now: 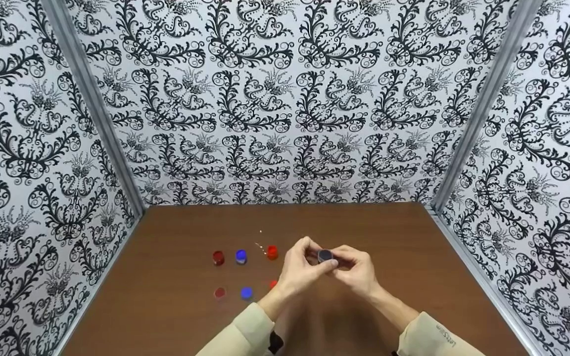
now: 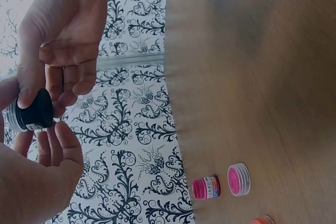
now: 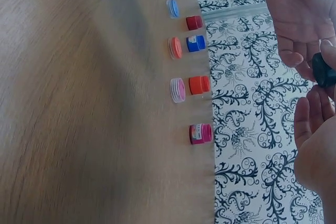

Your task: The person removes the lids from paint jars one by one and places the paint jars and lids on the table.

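Note:
Both hands meet over the table around one small black jar (image 1: 324,255), which looks like a paint pot. In the left wrist view a ridged clear lid (image 2: 13,118) sits at its upper end; I cannot tell whether it is screwed tight. My left hand (image 1: 297,269) grips the jar from the left, its thumb reaching across the front. From the other side my right hand (image 1: 359,269) pinches it with thumb and fingers. An uncapped pink jar (image 3: 200,133) and its lid (image 3: 178,90) lie near, hidden behind the left hand in the head view.
Left of the hands stand uncapped dark red (image 1: 218,257), blue (image 1: 241,256) and orange jars (image 1: 272,252) in a row. Nearer the person lie the dark red lid (image 1: 220,293), blue lid (image 1: 246,293) and orange lid (image 1: 273,284). Patterned walls (image 1: 285,99) enclose the brown table (image 1: 166,316).

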Action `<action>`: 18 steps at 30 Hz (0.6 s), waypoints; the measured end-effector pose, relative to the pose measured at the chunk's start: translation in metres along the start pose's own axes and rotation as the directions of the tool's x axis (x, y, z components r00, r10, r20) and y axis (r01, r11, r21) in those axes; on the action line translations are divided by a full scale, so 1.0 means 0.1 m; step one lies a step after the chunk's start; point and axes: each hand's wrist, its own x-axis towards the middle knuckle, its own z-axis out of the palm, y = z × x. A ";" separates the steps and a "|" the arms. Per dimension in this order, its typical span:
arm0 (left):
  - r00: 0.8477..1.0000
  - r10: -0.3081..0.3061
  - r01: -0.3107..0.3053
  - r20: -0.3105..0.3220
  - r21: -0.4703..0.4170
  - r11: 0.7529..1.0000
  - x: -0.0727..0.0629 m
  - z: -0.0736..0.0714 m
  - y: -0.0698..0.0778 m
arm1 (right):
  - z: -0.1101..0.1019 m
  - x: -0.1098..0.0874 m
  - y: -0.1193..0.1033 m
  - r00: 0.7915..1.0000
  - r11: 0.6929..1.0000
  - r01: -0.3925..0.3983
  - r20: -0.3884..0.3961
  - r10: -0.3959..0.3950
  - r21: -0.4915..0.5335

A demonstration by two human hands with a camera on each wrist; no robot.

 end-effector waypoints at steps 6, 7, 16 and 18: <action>1.000 -0.015 0.015 -0.008 0.020 1.000 0.01 0.00 0.00 | 0.02 0.00 0.01 1.000 1.000 -0.004 -0.006 0.004 0.009; 1.000 -0.016 0.016 -0.008 0.020 1.000 0.01 0.00 0.00 | 0.02 0.00 0.01 1.000 1.000 -0.004 -0.008 0.004 0.011; 1.000 -0.004 0.004 0.004 0.001 1.000 0.03 -0.04 -0.01 | 0.05 0.01 0.04 1.000 1.000 -0.012 -0.025 0.012 0.006; 1.000 0.011 -0.011 0.004 0.000 1.000 0.04 -0.05 -0.02 | 0.05 0.01 0.04 1.000 1.000 -0.012 -0.025 0.012 0.013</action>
